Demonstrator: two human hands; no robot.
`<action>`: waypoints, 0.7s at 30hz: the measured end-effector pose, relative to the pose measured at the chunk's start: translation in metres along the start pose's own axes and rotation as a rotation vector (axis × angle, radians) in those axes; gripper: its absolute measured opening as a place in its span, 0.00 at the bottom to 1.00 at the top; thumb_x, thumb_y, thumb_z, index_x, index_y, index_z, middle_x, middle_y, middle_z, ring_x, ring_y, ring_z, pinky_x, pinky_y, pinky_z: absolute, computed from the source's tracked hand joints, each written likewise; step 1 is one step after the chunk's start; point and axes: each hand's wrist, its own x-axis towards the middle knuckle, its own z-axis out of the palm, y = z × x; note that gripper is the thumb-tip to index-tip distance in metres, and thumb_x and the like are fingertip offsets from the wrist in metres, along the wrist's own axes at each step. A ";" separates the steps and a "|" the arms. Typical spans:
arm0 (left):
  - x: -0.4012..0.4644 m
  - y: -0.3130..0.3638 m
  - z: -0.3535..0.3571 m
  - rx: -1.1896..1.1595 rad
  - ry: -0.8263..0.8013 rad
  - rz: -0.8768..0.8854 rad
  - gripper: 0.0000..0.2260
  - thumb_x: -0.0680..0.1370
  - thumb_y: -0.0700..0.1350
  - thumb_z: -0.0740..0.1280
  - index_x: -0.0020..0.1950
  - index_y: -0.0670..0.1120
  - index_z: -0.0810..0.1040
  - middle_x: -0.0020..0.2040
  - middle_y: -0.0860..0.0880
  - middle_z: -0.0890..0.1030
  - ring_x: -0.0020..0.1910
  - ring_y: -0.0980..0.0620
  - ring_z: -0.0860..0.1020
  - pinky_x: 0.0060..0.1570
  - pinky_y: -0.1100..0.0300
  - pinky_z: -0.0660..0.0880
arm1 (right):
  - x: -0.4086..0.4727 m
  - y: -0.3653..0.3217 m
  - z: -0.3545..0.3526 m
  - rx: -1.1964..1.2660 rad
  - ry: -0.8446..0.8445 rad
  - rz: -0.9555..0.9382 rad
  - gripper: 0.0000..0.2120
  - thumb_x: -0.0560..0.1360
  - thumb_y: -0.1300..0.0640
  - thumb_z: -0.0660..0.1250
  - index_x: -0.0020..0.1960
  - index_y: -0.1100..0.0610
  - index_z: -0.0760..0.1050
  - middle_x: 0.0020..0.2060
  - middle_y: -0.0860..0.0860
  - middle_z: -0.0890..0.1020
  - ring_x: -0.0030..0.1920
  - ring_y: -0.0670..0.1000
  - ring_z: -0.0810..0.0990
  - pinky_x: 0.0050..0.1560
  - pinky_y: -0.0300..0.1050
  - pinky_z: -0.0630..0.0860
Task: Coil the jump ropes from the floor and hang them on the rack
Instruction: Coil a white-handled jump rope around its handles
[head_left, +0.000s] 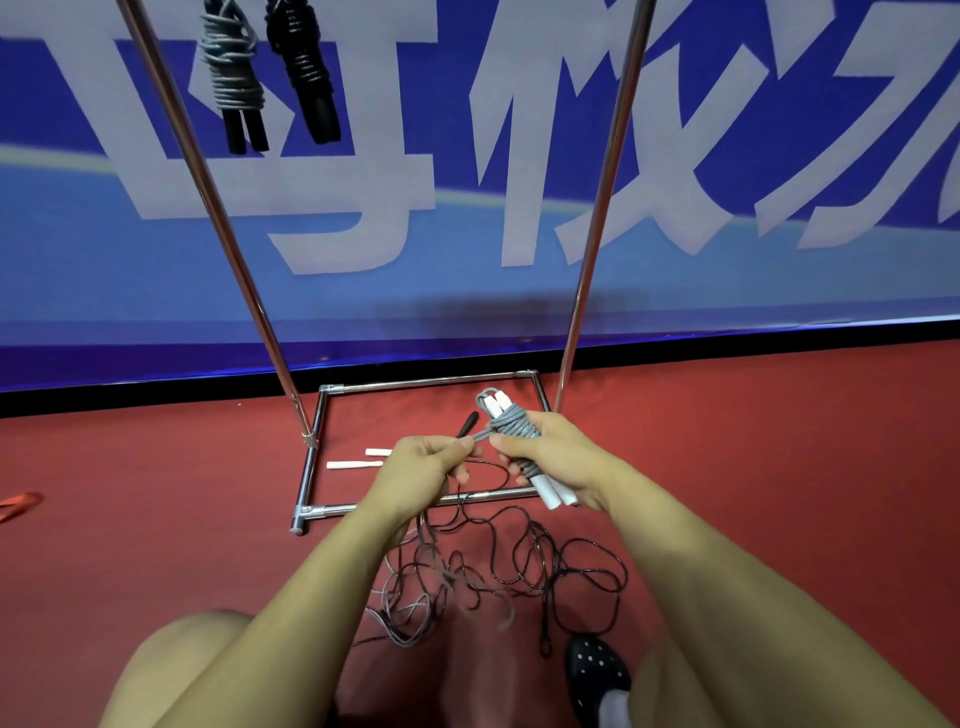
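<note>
Loose ropes (498, 577) tangled on near floor | right hand (556, 457) grips coiled grey rope (511, 431) | left hand (423, 462) pinches its end | rack (602, 208) far, two coiled ropes (270, 73) hanging
</note>
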 end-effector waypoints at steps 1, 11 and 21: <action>-0.001 0.001 0.002 0.066 0.034 0.044 0.16 0.83 0.47 0.66 0.38 0.46 0.82 0.24 0.54 0.73 0.23 0.56 0.60 0.24 0.64 0.58 | 0.000 0.000 0.002 0.023 0.009 0.009 0.07 0.79 0.59 0.71 0.56 0.61 0.79 0.38 0.52 0.80 0.34 0.49 0.77 0.40 0.45 0.77; 0.009 -0.009 0.009 0.256 0.250 0.206 0.14 0.82 0.50 0.66 0.38 0.52 0.82 0.30 0.53 0.80 0.24 0.56 0.68 0.32 0.60 0.68 | -0.001 -0.010 0.004 0.437 -0.074 0.204 0.18 0.85 0.48 0.58 0.58 0.63 0.76 0.39 0.57 0.80 0.35 0.52 0.76 0.39 0.46 0.75; 0.010 -0.014 0.012 0.317 0.185 0.197 0.12 0.83 0.46 0.64 0.44 0.51 0.85 0.36 0.62 0.84 0.25 0.57 0.69 0.33 0.59 0.70 | 0.000 -0.005 0.010 0.336 -0.055 0.134 0.13 0.82 0.55 0.67 0.59 0.64 0.78 0.43 0.55 0.84 0.42 0.49 0.83 0.50 0.47 0.80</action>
